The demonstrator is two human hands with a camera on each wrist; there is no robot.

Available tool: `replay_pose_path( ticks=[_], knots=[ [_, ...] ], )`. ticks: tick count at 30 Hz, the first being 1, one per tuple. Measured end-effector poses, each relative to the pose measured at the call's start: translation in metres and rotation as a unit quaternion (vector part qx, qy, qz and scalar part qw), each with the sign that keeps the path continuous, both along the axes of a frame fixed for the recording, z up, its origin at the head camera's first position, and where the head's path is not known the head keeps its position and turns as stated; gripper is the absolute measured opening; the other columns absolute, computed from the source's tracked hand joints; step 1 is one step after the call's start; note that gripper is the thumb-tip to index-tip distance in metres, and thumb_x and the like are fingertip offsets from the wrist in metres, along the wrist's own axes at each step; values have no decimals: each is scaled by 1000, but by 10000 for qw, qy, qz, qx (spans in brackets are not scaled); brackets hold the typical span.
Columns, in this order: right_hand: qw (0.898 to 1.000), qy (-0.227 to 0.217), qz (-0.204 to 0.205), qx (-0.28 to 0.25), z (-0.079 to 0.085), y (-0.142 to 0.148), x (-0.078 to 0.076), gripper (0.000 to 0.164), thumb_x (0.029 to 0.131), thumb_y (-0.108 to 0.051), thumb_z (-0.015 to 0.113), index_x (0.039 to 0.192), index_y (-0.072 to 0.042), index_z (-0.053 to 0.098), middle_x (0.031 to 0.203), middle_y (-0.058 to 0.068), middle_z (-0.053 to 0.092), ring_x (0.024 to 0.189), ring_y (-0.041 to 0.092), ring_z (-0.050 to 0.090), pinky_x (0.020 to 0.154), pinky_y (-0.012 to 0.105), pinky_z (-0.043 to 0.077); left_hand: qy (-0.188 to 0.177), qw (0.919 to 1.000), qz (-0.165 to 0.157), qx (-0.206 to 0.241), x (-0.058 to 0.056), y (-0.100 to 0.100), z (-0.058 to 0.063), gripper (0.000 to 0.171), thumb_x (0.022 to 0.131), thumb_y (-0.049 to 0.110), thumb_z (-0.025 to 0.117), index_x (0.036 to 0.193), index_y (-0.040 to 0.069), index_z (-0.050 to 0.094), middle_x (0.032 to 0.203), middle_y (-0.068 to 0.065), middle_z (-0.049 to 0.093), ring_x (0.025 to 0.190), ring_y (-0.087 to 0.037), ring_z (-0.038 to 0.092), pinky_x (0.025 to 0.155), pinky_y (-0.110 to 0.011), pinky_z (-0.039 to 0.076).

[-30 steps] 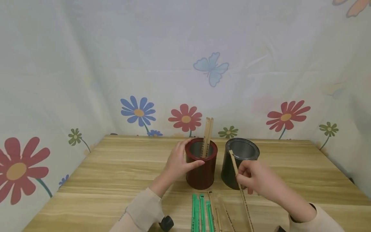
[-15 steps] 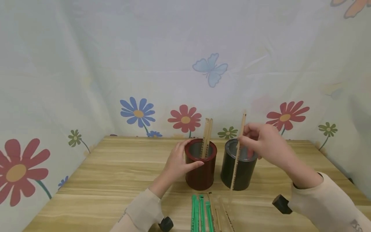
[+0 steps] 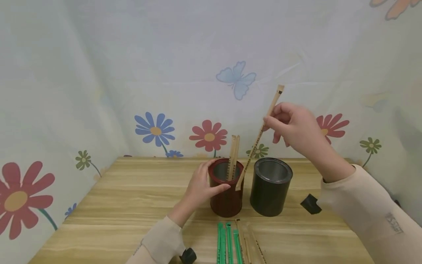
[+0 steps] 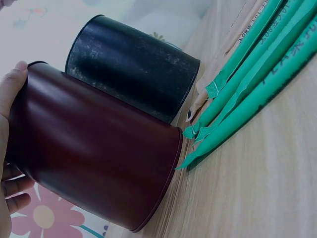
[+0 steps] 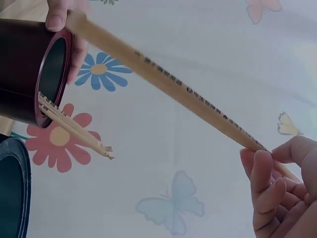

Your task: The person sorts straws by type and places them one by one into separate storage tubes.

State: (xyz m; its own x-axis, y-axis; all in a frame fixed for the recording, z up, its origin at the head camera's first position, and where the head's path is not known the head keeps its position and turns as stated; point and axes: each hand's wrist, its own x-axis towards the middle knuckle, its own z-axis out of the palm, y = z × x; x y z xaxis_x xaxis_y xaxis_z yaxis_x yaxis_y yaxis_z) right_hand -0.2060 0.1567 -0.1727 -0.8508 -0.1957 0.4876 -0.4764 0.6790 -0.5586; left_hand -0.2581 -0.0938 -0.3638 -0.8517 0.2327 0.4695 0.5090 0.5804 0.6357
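My left hand [image 3: 200,187] grips the dark red can [image 3: 225,203] at its rim, thumb on the near side. Upright inside that can lean brown paper-wrapped straws [image 3: 232,156], their tops sticking out. My right hand [image 3: 298,128] pinches another paper-wrapped straw [image 5: 173,89] near its upper end, between thumb and fingers. This straw slants down to the left, and its lower end overlaps the right side of the red can's rim in the head view. Black printing runs along its wrapper. To the right of the red can stands a black can [image 3: 271,198], with no straws showing in it.
Several green-wrapped straws [image 3: 221,242] lie side by side on the wooden table [image 3: 138,205], in front of the cans. Just right of them are more brown-wrapped straws [image 3: 257,244]. A flowered cloth [image 3: 158,66] hangs behind the table.
My right hand has lifted the paper-wrapped straw up from the table, past the black can, and swung its lower end left to the red can. My left hand stays on the red can.
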Motion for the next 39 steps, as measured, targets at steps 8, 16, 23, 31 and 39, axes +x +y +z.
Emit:
replay_pose_path(
  ticks=[8,16,23,31,39],
  knots=[
    [9985,196,-258,-437,-3,-6,-20,23,95,-29,58,100,-7,63,75,1,72,51,16,58,42,29,45,29,10000,-24,42,0,-2,-2,85,71,40,83,138,5,45,134,-14,53,125,-32,49,104,-52,44],
    [9993,-64,-174,-320,-24,-11,-37,22,96,-28,56,98,-7,63,82,10,73,51,14,58,43,28,45,12,10000,-63,50,0,-2,-2,86,72,42,82,139,4,44,135,-14,52,126,-32,48,104,-53,44],
    [9991,-408,47,-100,-48,-24,-49,18,95,-21,55,99,-5,62,87,12,74,52,14,59,50,27,42,-14,10000,-49,76,1,-2,-2,86,72,42,82,139,5,44,135,-13,53,126,-32,48,105,-52,43],
    [9962,-822,274,-17,-72,-31,-60,16,94,-16,56,96,-2,63,88,14,74,52,22,62,51,28,46,-117,9999,-6,54,0,-1,-2,88,71,46,82,140,7,44,137,-11,52,128,-30,48,106,-51,42],
    [9913,-1233,383,262,-86,-34,-65,14,94,-17,58,94,-3,63,92,16,74,51,20,62,52,28,46,-19,10000,-40,58,-1,-1,-3,87,71,42,83,139,5,44,135,-13,53,126,-31,49,105,-52,43]
  ],
)
